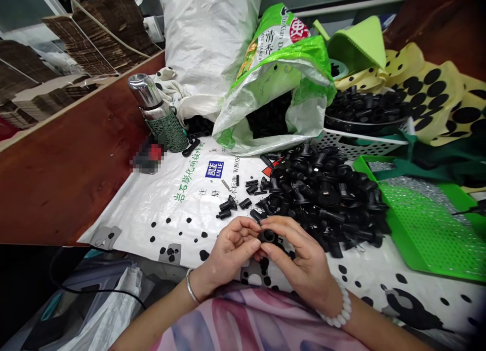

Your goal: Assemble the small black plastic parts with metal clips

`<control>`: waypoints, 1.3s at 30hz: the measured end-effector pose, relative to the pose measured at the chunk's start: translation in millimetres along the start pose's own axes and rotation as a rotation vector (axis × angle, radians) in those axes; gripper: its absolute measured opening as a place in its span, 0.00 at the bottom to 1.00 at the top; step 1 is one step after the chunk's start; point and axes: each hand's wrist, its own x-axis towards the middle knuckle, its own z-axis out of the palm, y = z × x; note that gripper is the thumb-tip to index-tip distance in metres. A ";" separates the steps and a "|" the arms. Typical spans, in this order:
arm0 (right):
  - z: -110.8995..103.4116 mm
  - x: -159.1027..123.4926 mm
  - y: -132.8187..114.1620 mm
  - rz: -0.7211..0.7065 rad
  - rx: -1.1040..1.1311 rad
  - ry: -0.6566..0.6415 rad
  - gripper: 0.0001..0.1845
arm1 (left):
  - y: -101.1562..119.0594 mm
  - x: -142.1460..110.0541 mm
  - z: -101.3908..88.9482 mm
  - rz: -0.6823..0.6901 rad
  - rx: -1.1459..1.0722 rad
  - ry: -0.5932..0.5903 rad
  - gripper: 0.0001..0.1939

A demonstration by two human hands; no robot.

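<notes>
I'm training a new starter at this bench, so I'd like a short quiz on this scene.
1. What are the left hand and the right hand holding between them?
2. True or false: the steel flask in a green woven sleeve stands to the right of the heap of black parts.
3. Which wrist wears the white bead bracelet, left or right?

Key:
1. A small black round part.
2. False: the flask stands to the left of the heap.
3. The right wrist.
</notes>
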 end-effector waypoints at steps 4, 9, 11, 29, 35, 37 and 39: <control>-1.6 3.8 -1.9 -0.090 -0.103 -0.028 0.13 | 17.0 -2.4 -3.8 0.386 0.483 0.082 0.13; 1.7 6.6 -0.7 -0.174 -0.233 -0.072 0.08 | 30.6 -1.5 -6.9 0.520 0.837 -0.014 0.11; 2.6 5.4 0.4 -0.158 -0.260 -0.089 0.06 | 30.9 -1.5 -8.6 0.497 0.877 -0.013 0.08; 1.2 2.1 4.0 -0.150 -0.184 -0.050 0.09 | 6.2 -1.4 -8.6 0.369 0.762 0.162 0.03; -9.4 4.6 -1.2 0.055 0.038 -0.134 0.09 | 11.4 0.6 -7.1 0.589 0.861 0.087 0.03; -12.3 6.3 -2.5 0.136 0.106 -0.191 0.08 | 12.5 0.8 -7.0 0.645 0.862 0.073 0.04; -14.4 8.0 -3.4 0.214 0.155 -0.249 0.08 | 13.0 0.8 -7.0 0.686 0.863 0.069 0.04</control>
